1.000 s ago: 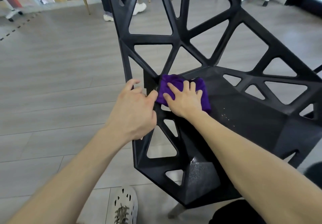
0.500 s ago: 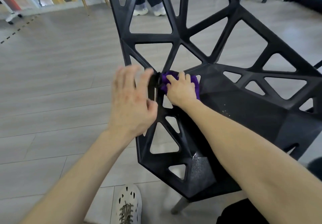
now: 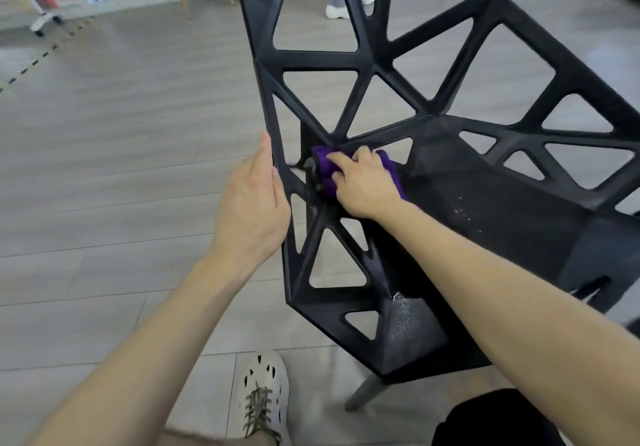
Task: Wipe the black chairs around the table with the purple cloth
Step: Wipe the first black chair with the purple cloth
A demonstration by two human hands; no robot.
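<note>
The purple cloth (image 3: 325, 170) lies bunched at the far left corner of the black chair (image 3: 519, 213), just where the seat meets the lattice backrest. The right hand (image 3: 363, 187) is on top of it, its fingers bent over the wad and pressing it into that joint, so only the left part of the cloth and a strip at its right edge show. The left hand (image 3: 251, 203) holds nothing: its fingers are straight and together, and it lies flat against the outer left strut of the chair, seemingly to brace the chair.

Judging by this, the wiping is in progress on one chair and is at a corner of the seat. A scatter of pale specks (image 3: 464, 211) sits on the seat to the right of the cloth, which suggests that part is not yet wiped. The near corner of the seat shows a grainy sheen (image 3: 410, 314); whether that is damp from the cloth or only light cannot be told. The backrest bars and the right side are not visibly different. No table and no other black chair show, so how many are left cannot be judged.

Around the chair is a grey plank floor (image 3: 104, 140). The person's white perforated shoe (image 3: 263, 386) stands at the near edge, and another person's feet (image 3: 341, 9) are at the far side beyond the backrest.
</note>
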